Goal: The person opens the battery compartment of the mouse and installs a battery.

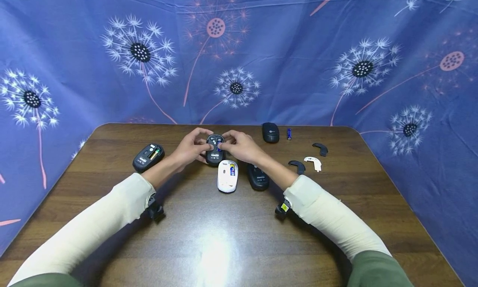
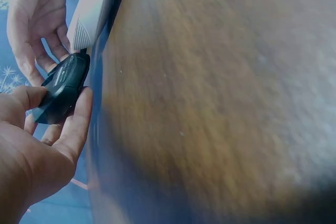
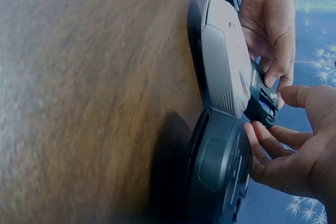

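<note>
In the head view, a black computer mouse is held bottom side up near the table's back edge. My left hand grips its left side, thumb on the underside and fingers along the edge. My right hand holds the other side, its thumb at a blue battery in the open compartment. The right wrist view shows that battery partly, close to the right thumb. Just in front lies an upturned white mouse with a blue battery in it. Another upturned black mouse is partly hidden by my right forearm.
An upturned black mouse with its compartment open lies at the left. Towards the back stand a black mouse and a loose blue battery. Two curved black covers and a white cover lie at the right.
</note>
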The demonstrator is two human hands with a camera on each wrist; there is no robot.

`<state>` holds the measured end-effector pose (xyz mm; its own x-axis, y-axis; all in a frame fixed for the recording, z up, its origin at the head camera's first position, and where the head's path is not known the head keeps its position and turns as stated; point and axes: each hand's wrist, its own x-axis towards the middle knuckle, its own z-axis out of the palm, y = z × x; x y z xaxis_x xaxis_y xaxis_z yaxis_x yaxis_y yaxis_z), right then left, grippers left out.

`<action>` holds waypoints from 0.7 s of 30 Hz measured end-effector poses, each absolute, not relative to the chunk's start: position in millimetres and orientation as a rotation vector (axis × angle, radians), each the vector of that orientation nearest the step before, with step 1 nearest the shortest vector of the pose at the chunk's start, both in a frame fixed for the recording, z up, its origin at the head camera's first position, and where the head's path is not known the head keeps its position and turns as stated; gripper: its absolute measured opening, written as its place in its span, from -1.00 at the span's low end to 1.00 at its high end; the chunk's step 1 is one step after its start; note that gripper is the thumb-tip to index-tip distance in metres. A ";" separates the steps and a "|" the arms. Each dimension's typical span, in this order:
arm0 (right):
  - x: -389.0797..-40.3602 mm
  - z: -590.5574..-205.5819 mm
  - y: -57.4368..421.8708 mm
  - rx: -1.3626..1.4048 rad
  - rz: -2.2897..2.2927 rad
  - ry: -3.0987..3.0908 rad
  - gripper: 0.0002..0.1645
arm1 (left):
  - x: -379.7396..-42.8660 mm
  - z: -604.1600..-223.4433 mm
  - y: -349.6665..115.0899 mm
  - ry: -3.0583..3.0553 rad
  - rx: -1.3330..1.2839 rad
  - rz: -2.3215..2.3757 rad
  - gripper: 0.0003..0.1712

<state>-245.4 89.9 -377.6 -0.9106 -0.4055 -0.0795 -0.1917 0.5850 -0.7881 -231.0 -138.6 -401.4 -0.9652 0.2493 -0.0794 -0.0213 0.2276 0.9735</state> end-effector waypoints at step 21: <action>-240.1 -382.8 73.1 -0.662 -1.042 2.518 -0.30 | -213.7 -400.8 -162.3 2.273 0.133 1.668 -0.37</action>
<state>-240.1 73.1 -382.8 -0.8352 -0.5352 -0.1268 -0.2891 0.6233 -0.7266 -213.7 -162.3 -400.8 -0.9450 0.2598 -0.1988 -0.1117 0.3149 0.9425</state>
